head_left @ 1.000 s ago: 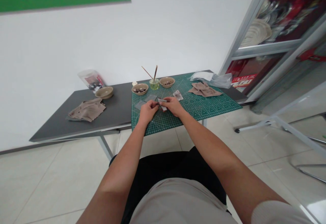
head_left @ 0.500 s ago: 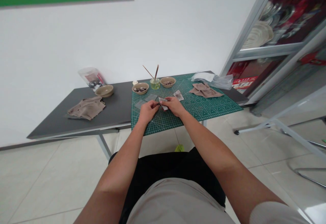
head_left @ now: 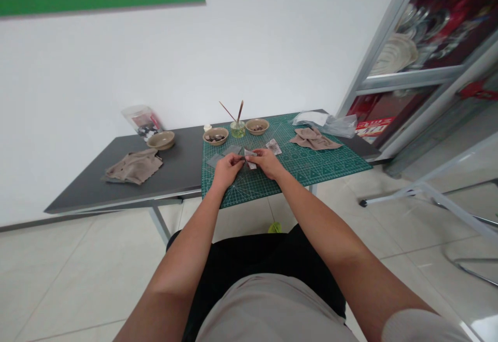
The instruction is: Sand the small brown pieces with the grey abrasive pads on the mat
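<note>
Over the green cutting mat (head_left: 288,168), my two hands work close together, fingertips nearly meeting. My right hand (head_left: 268,163) pinches a small folded sheet (head_left: 251,159), grey and pale, that looks like sandpaper. In my left hand (head_left: 229,168), thumb and fingers are closed on a small dark piece, mostly hidden, against the sheet's left edge. Flat grey sheets (head_left: 232,149) lie just beyond my left hand. A pale, brown-smudged sheet (head_left: 274,146) rests beyond my right hand.
Behind the hands stand a bowl of dark pieces (head_left: 215,136), a glass jar with brushes (head_left: 238,128) and a second bowl (head_left: 257,126). A brown cloth (head_left: 314,139) and plastic bag (head_left: 327,121) lie right. Leftward are another cloth (head_left: 134,166), a bowl (head_left: 161,140) and a bag (head_left: 143,122).
The folded sheet has tilted slightly in my right hand, showing more of its pale lower part. Both hands stay in nearly the same place; the whole view has shifted slightly.
</note>
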### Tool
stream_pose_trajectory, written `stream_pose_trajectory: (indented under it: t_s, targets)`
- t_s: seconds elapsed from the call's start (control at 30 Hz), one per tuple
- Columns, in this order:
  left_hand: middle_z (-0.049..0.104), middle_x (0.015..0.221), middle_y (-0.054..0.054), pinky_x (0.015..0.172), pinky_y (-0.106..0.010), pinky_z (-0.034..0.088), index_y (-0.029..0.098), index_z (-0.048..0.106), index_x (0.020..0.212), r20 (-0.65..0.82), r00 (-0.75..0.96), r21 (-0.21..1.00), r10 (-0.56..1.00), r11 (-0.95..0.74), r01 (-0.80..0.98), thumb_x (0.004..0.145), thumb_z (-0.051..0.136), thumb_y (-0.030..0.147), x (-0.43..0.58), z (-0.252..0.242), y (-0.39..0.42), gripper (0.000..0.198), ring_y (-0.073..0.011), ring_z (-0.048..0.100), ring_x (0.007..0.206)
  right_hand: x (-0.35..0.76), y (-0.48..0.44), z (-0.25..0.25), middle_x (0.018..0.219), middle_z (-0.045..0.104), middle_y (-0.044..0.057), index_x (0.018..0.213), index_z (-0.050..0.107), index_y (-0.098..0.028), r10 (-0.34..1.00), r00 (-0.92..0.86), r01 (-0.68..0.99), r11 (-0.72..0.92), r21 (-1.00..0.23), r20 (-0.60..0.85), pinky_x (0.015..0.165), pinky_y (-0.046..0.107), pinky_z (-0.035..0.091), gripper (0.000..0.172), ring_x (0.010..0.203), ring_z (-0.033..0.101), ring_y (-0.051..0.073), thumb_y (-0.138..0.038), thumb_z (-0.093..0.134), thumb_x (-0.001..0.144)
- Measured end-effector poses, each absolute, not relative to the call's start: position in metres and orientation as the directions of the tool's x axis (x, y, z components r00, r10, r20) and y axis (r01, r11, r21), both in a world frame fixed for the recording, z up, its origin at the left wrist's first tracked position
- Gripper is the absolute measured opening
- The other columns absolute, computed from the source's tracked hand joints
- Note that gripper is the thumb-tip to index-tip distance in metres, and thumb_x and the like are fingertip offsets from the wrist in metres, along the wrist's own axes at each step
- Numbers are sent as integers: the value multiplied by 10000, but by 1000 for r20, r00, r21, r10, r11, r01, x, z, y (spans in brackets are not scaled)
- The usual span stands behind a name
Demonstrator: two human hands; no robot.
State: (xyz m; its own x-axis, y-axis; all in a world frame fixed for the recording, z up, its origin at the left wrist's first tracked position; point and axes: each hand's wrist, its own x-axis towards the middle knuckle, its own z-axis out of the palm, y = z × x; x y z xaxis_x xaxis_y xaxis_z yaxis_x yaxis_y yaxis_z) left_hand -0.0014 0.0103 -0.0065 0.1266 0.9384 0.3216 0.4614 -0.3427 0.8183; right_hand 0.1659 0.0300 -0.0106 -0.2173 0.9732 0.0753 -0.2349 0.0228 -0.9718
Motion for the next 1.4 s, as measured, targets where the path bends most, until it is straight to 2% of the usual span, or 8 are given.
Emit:
stream_pose_trajectory:
  t_s: [0.3,0.47,0.6,0.77,0.9,1.0,1.1,1.4]
  targets:
    - [644,704,14,632,-262,420,172,653,827,336,136,815,932,-360,453,800,625,283,-2,-9,11,117,-138,566,656,167,30,-14,682,674,-1,779,698,-143,970,-214,-212,65,-975,112,576,251,434,397,592,559,122,-435,849,556]
    - [657,722,5,659,-270,444,172,657,841,368,159,783,916,-398,479,813,627,288,-2,-8,11,123,-139,580,669,164,32,-15,622,632,-10,733,653,-160,989,-96,-177,93,-980,111,535,267,442,386,539,534,125,-490,809,607]
    - [675,807,-13,717,-289,498,185,644,919,424,108,828,899,-433,357,795,644,267,-4,-12,16,148,-155,636,755,163,33,-16,671,643,-4,762,639,-171,992,-47,-247,100,-964,115,567,290,486,397,580,575,143,-490,809,597]
    - [623,710,30,658,-272,510,199,591,981,424,83,893,902,-431,132,798,646,247,-5,-16,22,197,-130,639,655,165,32,-15,719,673,-8,826,642,-189,989,-105,-252,70,-965,99,588,287,499,431,626,598,149,-477,833,568]
    - [602,697,42,624,-242,483,193,613,918,432,71,882,899,-438,173,704,736,201,-4,-18,23,247,-112,604,633,167,29,-12,736,673,-14,842,653,-193,977,-184,-265,59,-962,111,589,279,493,417,642,604,148,-447,845,574]
    - [626,689,26,638,-271,511,192,621,905,384,101,909,918,-395,135,761,691,244,-3,-18,23,168,-133,621,637,167,28,-12,724,666,-22,840,659,-193,973,-199,-271,57,-961,114,570,261,477,413,620,588,133,-443,853,574]
    - [674,766,-11,690,-297,523,197,670,846,417,104,871,903,-429,238,804,657,288,-4,-16,21,101,-154,635,706,167,28,-12,713,665,-27,843,667,-191,970,-212,-289,53,-956,118,560,250,468,418,609,588,126,-438,862,569]
    - [669,705,18,641,-259,460,190,667,881,386,130,809,913,-403,427,796,633,296,-2,-13,11,140,-136,602,650,168,29,-13,706,681,-25,824,697,-178,971,-217,-295,35,-955,103,562,246,453,427,590,579,117,-413,889,523]
